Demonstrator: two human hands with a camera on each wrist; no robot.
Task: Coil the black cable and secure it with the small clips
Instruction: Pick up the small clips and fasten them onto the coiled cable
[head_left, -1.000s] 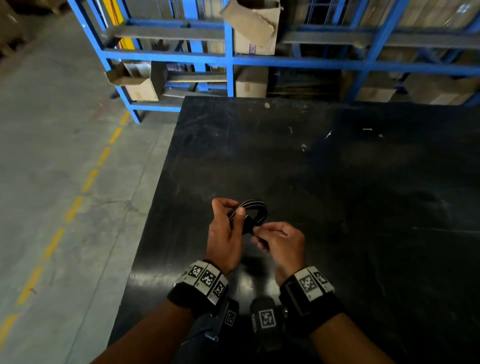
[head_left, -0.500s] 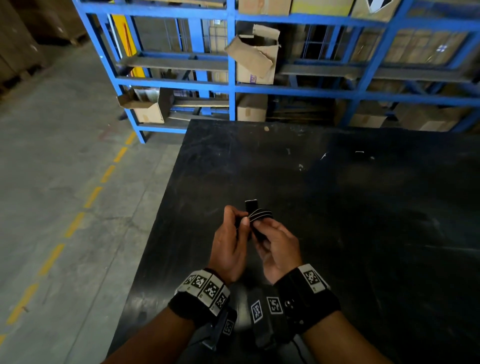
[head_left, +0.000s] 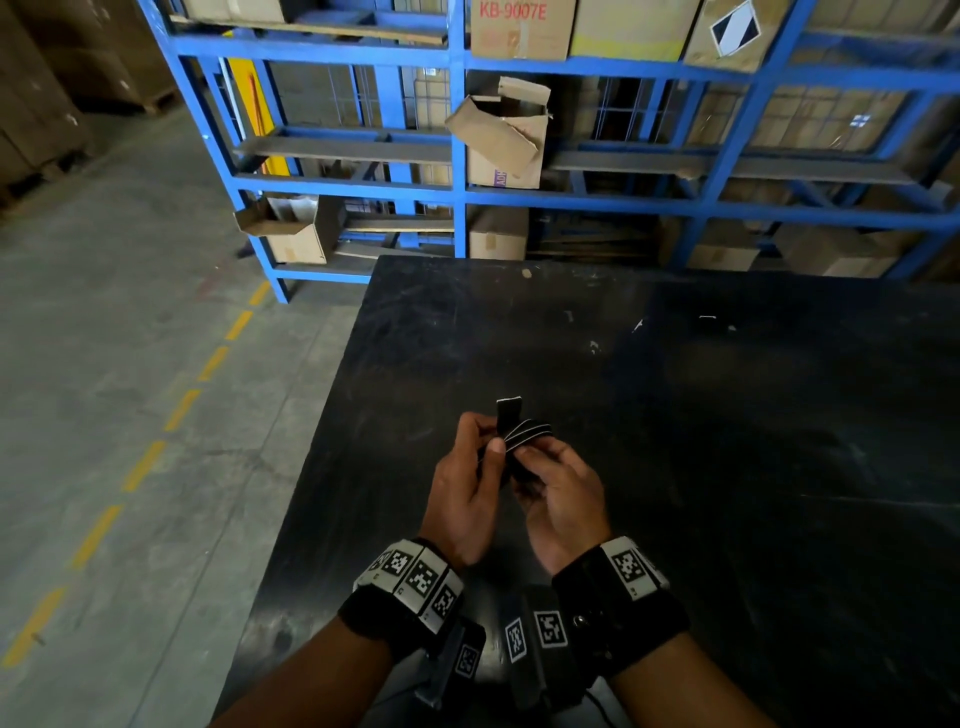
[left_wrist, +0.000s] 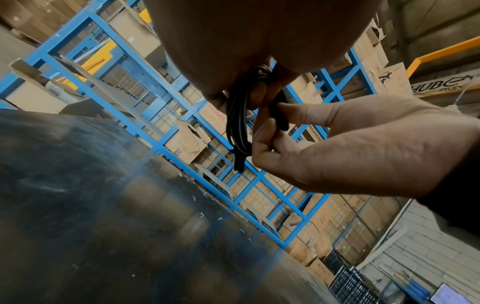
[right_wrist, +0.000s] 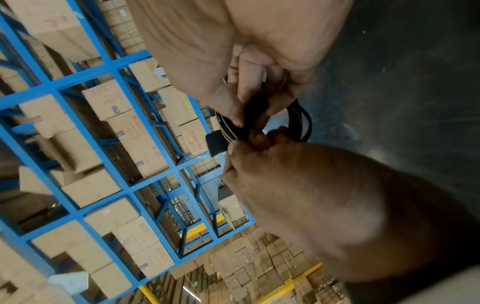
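A warehouse: tall blue steel racking (head_left: 457, 130) stacked with cardboard cartons (head_left: 522, 28), concrete floor (head_left: 104, 415).

Table (head_left: 675, 467): broad dark top, open on every side of the hands (only small pale specks near its far edge).
Hands: left hand (head_left: 462, 499) and right hand (head_left: 563, 499) held close together above the near part, blocking each other's inner side.
Rack (head_left: 457, 197): blue frame with boxes (head_left: 506, 140), just beyond the far edge.
Floor (head_left: 130, 415): open to the left.

Dim warehouse light; glare patches on dark table (head_left: 727, 415); wrist views blurred, edges bent.
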